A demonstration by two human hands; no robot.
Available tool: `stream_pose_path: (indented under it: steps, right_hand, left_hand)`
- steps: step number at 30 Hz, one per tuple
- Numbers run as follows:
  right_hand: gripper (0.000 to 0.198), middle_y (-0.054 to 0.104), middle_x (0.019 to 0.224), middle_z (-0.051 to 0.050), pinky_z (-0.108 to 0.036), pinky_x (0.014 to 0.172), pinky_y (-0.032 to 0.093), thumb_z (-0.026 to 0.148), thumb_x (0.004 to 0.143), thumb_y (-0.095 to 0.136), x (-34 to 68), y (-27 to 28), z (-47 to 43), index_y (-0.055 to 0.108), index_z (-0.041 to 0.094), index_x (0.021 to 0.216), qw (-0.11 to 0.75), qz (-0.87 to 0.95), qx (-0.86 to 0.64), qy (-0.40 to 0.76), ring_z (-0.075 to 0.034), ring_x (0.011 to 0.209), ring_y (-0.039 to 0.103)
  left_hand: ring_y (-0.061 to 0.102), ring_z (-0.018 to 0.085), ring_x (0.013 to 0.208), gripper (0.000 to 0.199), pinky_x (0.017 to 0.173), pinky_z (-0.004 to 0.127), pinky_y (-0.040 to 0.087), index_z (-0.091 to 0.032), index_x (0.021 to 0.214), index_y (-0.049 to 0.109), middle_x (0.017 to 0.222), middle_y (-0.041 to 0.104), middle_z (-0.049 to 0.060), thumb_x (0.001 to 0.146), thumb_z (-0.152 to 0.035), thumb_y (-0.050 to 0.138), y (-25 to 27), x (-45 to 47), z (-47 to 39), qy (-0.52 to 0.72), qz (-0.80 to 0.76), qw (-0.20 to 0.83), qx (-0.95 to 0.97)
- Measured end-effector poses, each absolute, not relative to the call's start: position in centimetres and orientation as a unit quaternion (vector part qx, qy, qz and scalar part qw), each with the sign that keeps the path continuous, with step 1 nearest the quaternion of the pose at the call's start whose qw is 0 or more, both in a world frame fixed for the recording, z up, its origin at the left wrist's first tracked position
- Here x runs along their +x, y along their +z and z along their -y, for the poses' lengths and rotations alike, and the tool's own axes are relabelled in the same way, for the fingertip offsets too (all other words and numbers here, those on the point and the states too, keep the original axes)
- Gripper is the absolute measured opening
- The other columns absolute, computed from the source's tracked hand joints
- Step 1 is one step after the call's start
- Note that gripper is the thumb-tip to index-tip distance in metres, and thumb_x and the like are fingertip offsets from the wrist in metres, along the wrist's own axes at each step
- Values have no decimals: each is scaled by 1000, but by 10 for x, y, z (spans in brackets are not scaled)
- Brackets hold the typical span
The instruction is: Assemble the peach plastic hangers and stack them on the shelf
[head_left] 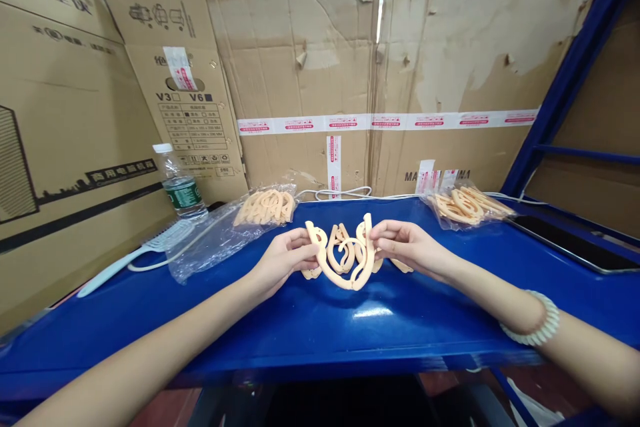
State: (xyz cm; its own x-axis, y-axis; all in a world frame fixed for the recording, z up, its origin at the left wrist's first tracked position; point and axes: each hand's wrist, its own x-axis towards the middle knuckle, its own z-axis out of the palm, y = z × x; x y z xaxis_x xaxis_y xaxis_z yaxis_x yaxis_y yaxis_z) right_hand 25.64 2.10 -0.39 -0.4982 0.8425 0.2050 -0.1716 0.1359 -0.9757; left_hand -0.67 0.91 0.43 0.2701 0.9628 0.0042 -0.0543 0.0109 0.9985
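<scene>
A beige plastic folding hanger (341, 279), partly folded into a V with its hook between the arms, is raised just over the blue table. My left hand (286, 259) pinches the end of one arm between thumb and fingers. The other arm's end is gripped the same way by my right hand (409, 247). Behind it, more folded hangers (335, 259) lie on the table, partly covered by the held one and my fingers.
A clear bag of beige hangers (267, 205) lies at the back left, another bag of hangers (465, 205) at the back right. To the left are a water bottle (183, 188) and pale hairbrush (115, 268); a black phone (575, 243) is right. Cardboard (300, 80) walls the back.
</scene>
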Motion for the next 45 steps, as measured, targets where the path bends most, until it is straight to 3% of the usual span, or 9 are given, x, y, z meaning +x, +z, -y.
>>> stream_pose_path:
  steps: [6,10,15,25,32,38,45]
  right_hand:
    - [42,65,113,-10,-35,88,51,32,82,68,255,-1,-13,61,18,121,294,724,-218,584,-18,98,63]
    - [44,55,129,-9,-35,94,49,31,82,68,256,4,-8,60,24,125,264,761,-212,553,-20,110,58]
    - [47,52,129,-7,-36,98,46,31,80,70,254,7,-4,60,27,126,266,766,-212,546,-21,117,53]
    - [49,47,135,-7,-33,93,49,28,78,72,254,2,-6,60,28,126,281,753,-204,559,-20,112,56]
    - [59,35,148,-6,-41,97,48,30,75,75,254,2,-4,55,31,131,261,744,-194,583,-22,109,60]
    - [58,40,146,-8,-41,97,48,30,77,73,254,4,-3,54,31,131,268,763,-177,560,-25,120,54]
    - [58,45,143,-9,-43,101,44,30,80,71,253,7,-1,51,29,134,255,796,-150,528,-26,128,46]
  left_hand:
    - [62,13,69,36,63,25,55,-13,88,64,82,65,3,63,-33,81,3,-2,-5,437,-408,549,585]
    - [63,14,69,37,61,26,55,-13,85,62,80,66,4,62,-34,82,3,0,-3,435,-399,538,602]
    - [63,14,69,36,60,26,55,-14,88,60,82,67,4,65,-34,80,2,0,-3,432,-386,530,619]
    - [66,17,82,33,72,29,56,-16,92,61,89,69,5,69,-33,77,4,0,-2,431,-363,515,646]
    - [67,18,78,37,68,29,55,-15,94,62,89,69,6,69,-38,77,3,1,-1,418,-379,520,641]
    - [67,20,87,34,74,31,56,-16,93,62,96,67,5,71,-38,76,-1,-1,-4,427,-371,537,626]
    - [66,17,75,36,63,28,56,-15,88,61,82,66,3,67,-39,77,4,4,1,415,-382,526,637]
